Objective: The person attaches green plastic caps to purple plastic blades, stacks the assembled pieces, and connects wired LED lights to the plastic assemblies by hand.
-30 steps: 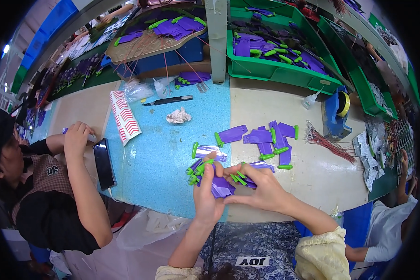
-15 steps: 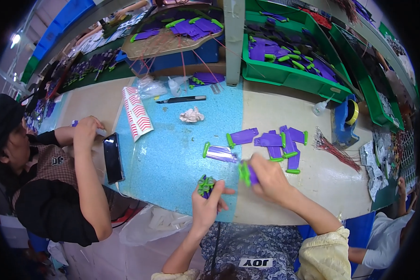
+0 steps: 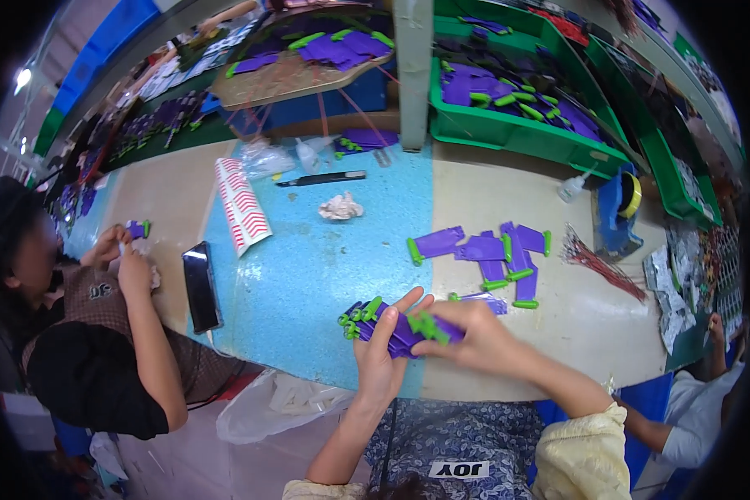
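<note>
My left hand is closed round a stack of flat purple pieces with green end caps, the caps fanned out at its left. Beside it, touching the stack, my right hand grips more purple pieces with green ends, blurred by motion; how many I cannot tell. Just beyond the right fingers lies one shiny purple piece with a green cap. Farther off, several similar purple pieces lie overlapping on the table.
Green bins of purple pieces stand at the back right. A tape dispenser, small bottle and red wire bundle are to the right. A black-handled knife, crumpled paper and phone lie leftward; a co-worker sits there.
My right hand has come down and left to the stack, and the left hand has tilted it. The capped piece at left on the blue surface is gone; another shows beside my right hand.
</note>
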